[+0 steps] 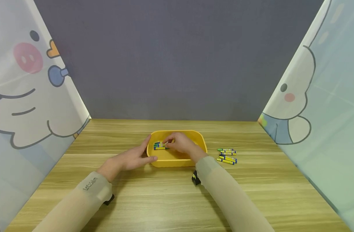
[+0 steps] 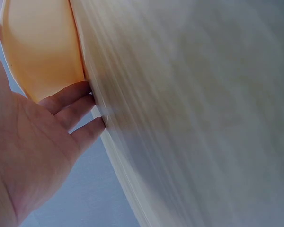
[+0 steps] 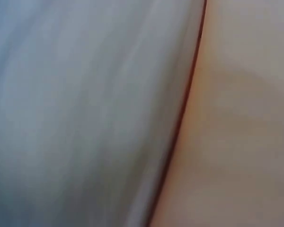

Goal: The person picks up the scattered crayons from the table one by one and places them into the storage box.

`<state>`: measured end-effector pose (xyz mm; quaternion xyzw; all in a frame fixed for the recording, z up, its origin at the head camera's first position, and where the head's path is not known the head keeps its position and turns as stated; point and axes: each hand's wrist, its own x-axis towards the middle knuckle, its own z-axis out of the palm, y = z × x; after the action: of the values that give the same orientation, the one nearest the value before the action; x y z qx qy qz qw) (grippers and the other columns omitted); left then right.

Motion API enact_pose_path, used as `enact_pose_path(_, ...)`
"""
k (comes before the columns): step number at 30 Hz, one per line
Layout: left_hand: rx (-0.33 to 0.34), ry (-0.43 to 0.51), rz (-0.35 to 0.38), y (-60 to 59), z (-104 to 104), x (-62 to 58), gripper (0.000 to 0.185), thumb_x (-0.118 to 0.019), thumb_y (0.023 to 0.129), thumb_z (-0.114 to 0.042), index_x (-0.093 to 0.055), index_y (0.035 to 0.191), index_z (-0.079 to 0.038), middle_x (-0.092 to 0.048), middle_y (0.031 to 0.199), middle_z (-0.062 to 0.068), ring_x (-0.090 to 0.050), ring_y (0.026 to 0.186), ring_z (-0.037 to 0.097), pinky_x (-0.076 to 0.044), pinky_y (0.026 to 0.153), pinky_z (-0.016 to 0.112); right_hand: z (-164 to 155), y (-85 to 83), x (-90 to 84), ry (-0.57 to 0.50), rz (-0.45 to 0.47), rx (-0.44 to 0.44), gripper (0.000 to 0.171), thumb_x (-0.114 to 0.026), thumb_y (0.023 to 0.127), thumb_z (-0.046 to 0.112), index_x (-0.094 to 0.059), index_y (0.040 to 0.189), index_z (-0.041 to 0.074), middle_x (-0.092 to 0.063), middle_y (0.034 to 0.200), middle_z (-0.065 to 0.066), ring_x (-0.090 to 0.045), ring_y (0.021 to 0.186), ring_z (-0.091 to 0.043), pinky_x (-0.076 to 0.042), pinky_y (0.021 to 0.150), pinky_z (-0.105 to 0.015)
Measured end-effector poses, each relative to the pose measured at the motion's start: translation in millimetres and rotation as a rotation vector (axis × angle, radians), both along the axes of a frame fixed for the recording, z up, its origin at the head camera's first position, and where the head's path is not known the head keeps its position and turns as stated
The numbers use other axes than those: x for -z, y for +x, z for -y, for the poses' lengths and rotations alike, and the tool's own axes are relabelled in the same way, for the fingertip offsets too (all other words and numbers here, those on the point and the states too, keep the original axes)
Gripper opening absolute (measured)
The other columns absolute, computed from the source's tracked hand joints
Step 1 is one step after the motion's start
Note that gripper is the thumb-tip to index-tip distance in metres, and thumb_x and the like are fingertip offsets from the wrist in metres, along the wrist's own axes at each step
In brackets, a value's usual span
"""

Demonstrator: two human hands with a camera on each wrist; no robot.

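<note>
Two bare hands, left [image 1: 130, 159] and right [image 1: 181, 144], no rings or gloves. Long, close-fitting beige sleeves [image 1: 87, 193] on both forearms, ending at the wrists. Small dark lettering printed near the left cuff. Black strapped devices [image 1: 195, 178] under each wrist, partly hidden by the sleeves.

Yellow tray [image 1: 201, 139], yellow-blue crayons [image 1: 227, 155], wood-grain table [image 1: 165, 199]
</note>
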<state>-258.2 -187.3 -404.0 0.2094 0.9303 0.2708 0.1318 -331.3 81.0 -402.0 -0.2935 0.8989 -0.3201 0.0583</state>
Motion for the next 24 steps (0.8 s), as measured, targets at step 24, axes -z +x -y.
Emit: enact_pose_path(24, 0.007, 0.009, 0.001, -0.4, 0, 1.8, 0.115, -0.055, 0.104, -0.077, 0.018, 0.176, -0.026, -0.032, 0.178, 0.023, -0.044, 0.159, 0.041, -0.035, 0.129, 0.064, -175, 14.6, -37.8, -0.073, -0.070, 0.181, 0.027, -0.073, 0.108, 0.026, -0.081, 0.129, 0.010, -0.075, 0.116, -0.012, -0.060, 0.083, -0.018, -0.052, 0.071, -0.030)
